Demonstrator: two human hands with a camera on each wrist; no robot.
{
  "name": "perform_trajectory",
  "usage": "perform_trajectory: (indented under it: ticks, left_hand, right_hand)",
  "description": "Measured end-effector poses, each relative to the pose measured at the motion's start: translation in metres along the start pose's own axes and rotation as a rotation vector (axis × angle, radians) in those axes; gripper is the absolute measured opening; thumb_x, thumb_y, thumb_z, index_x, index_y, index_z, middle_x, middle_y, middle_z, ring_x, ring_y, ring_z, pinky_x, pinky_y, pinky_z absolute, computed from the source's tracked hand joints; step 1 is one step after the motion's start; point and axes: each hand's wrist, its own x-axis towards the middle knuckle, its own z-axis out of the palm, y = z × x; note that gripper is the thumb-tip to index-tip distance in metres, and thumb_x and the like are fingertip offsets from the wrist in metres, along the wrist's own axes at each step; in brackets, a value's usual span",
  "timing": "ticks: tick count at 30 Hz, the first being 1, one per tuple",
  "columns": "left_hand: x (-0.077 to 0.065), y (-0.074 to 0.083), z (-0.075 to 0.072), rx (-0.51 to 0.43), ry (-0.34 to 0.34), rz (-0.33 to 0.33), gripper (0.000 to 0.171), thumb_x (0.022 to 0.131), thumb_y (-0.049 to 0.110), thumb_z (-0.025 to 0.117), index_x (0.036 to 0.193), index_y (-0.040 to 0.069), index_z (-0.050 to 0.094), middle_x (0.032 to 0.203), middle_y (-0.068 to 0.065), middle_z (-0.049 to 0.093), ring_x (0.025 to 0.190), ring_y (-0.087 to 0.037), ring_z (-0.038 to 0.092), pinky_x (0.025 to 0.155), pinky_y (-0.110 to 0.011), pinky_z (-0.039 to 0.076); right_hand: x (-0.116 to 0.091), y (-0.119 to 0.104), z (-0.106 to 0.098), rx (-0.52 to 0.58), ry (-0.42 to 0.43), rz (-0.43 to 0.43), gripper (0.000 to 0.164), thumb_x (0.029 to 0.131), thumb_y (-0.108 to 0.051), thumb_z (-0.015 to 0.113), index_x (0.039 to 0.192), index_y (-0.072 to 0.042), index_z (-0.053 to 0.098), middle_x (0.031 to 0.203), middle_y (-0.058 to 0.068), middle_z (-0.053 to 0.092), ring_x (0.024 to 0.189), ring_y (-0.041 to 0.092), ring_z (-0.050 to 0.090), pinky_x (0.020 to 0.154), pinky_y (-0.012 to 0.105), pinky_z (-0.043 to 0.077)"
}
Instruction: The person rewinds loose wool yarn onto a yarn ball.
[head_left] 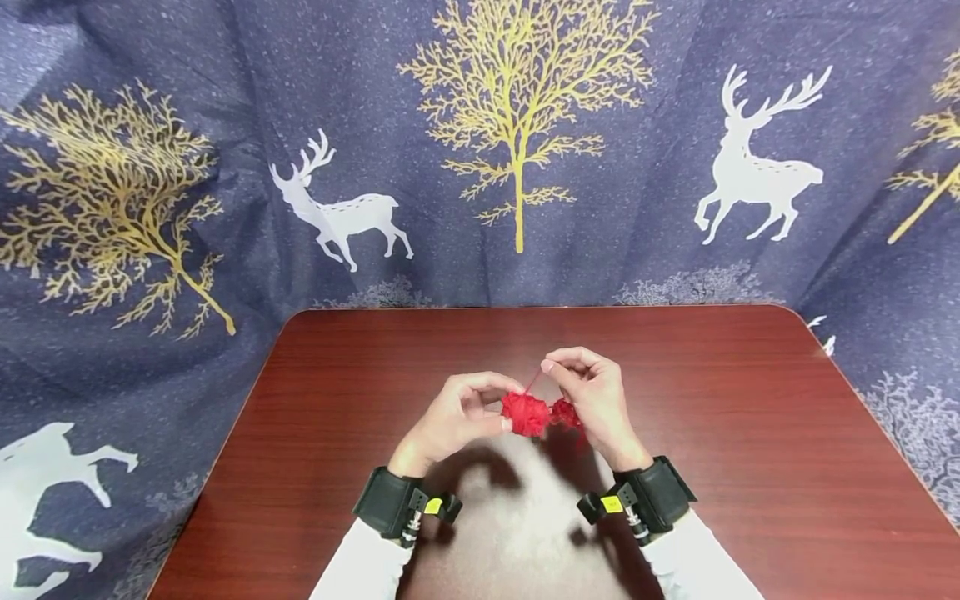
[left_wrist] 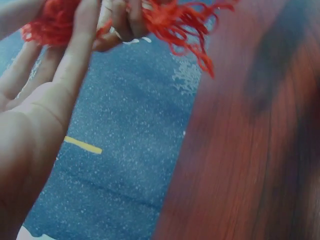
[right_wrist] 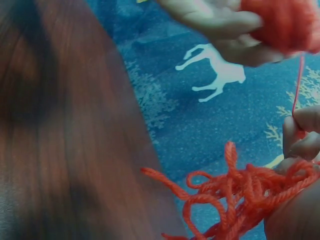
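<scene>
A bundle of red yarn (head_left: 526, 414) is held above the table by my left hand (head_left: 455, 418), thumb on the near side and fingers on the far side. From its top a single strand (right_wrist: 299, 82) runs taut to my right hand (head_left: 595, 398), whose thumb and forefinger pinch it. Against the right palm hangs a loose, looped tangle of red yarn (right_wrist: 240, 195). That tangle (left_wrist: 182, 27) also shows in the left wrist view, its ends dangling. Part of the bundle (left_wrist: 52, 22) is hidden behind the left fingers there.
Below the hands lies a reddish-brown wooden table (head_left: 360, 358) with rounded far corners. A dark blue cloth (head_left: 480, 275) printed with white deer and golden trees hangs behind it. Both wrists wear black straps (head_left: 386, 500) with small cameras.
</scene>
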Motion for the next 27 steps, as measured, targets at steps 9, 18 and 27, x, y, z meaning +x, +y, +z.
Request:
perform_trajectory:
  ticks: [9, 18, 27]
  left_hand:
    - [0.008, 0.005, 0.005, -0.238, 0.284, 0.161, 0.043, 0.083, -0.018, 0.06, 0.117, 0.007, 0.071, 0.114, -0.006, 0.071, 0.105, -0.017, 0.065, 0.09, -0.03, 0.057]
    - [0.015, 0.009, 0.008, -0.366, 0.53, 0.144, 0.038, 0.088, -0.017, 0.055, 0.113, 0.008, 0.07, 0.114, -0.009, 0.069, 0.105, -0.021, 0.068, 0.09, -0.038, 0.058]
    - [0.019, 0.002, 0.011, -0.066, 0.76, 0.103, 0.034, 0.083, -0.018, 0.065, 0.116, -0.008, 0.066, 0.109, -0.013, 0.07, 0.096, -0.018, 0.069, 0.082, -0.033, 0.06]
  right_hand:
    - [-0.007, 0.012, 0.008, -0.07, -0.061, 0.006, 0.013, 0.088, -0.001, 0.075, 0.099, 0.006, 0.073, 0.074, -0.001, 0.066, 0.056, 0.006, 0.045, 0.048, 0.018, 0.035]
    - [-0.02, 0.01, 0.018, -0.203, -0.164, -0.105, 0.009, 0.086, -0.001, 0.077, 0.094, 0.002, 0.075, 0.071, 0.003, 0.065, 0.055, 0.005, 0.047, 0.049, 0.017, 0.034]
    - [-0.028, 0.006, 0.026, -0.276, -0.207, -0.173, 0.008, 0.084, 0.009, 0.074, 0.088, 0.003, 0.074, 0.058, 0.008, 0.052, 0.046, 0.004, 0.043, 0.039, 0.016, 0.036]
